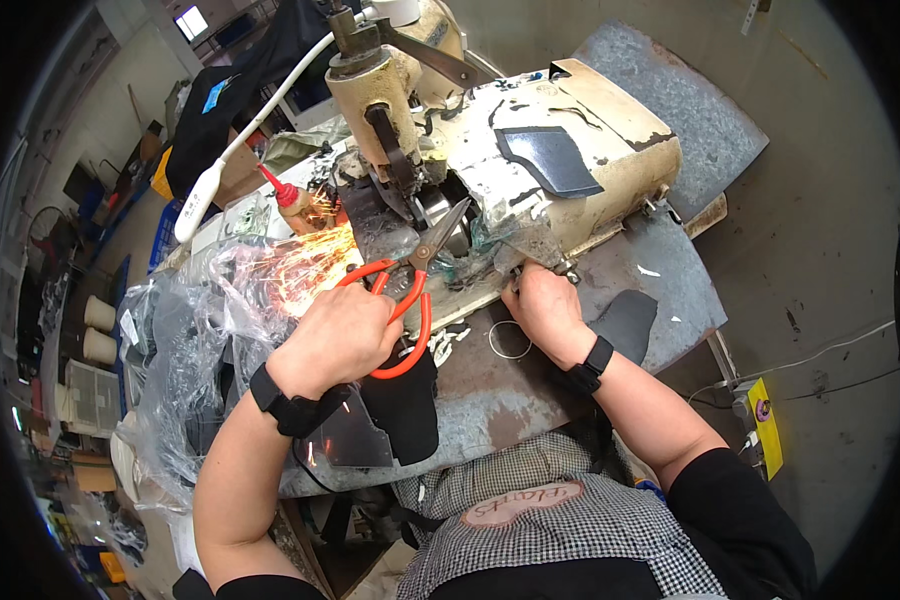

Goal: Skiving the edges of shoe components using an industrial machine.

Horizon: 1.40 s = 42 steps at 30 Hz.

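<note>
My left hand (340, 335) is closed on orange-handled scissors (422, 258), their grey blades slightly apart and pointing up and away. The blades lie at the working opening of a cream leather-skiving machine (510, 115), beside a round metal part (450, 222). Bright orange sparks (315, 265) spray leftward from there. At the front of the machine my right hand (548, 308) is closed, fingertips against a small metal fitting; the fingers partly hide what they grip. A dark, curved cut piece (550, 160) rests on top of the machine.
Crumpled clear plastic (185, 350) covers the left side, under the sparks. A red-nozzled bottle (292, 203) stands behind it, below a white lamp (202, 200). Black cut pieces (402, 410) and a thin ring (510, 340) lie on the worn metal table (480, 400).
</note>
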### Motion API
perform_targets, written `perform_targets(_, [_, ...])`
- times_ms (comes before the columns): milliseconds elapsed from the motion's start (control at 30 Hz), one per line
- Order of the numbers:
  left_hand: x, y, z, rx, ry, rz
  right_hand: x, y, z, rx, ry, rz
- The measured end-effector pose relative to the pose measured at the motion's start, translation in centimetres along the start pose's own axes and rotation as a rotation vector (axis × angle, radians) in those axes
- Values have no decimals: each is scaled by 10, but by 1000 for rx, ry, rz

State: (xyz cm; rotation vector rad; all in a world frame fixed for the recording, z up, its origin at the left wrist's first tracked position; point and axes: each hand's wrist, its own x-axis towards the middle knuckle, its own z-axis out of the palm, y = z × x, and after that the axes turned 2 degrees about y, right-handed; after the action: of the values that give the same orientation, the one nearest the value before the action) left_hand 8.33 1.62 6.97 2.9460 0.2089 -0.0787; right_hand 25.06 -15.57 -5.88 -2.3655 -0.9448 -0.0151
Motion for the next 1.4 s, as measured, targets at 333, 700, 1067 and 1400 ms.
perform_targets(333, [1, -1, 1, 11, 21, 24, 0, 1, -1, -7, -9, 5])
perform_targets(700, [2, -1, 3, 28, 8, 11, -1, 2, 1, 31, -24, 12])
perform_targets(1067, [5, 4, 0, 67, -99, -99, 0, 7, 9, 36, 15, -15])
perform_targets(1400, [6, 3, 1, 51, -65, -53, -1, 7, 8, 67, 15, 8])
